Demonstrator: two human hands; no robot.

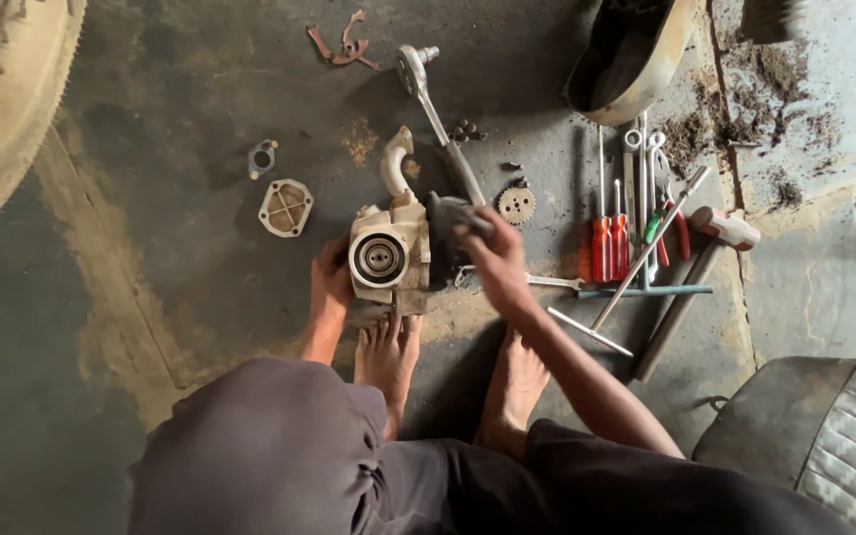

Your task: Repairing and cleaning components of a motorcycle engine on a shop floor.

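Note:
A greasy metal pump housing with a round pulley face and a curved pipe on top stands on the oily floor between my bare feet. My left hand grips its left side. My right hand is closed on a dark part against the housing's right side; the hand is blurred. A long ratchet wrench lies just behind, slanting away from the housing.
Red-handled screwdrivers, spanners, a T-handle wrench and a hammer lie at the right. A small gear, a square cover plate and a small flange lie nearby. A pan sits at the back.

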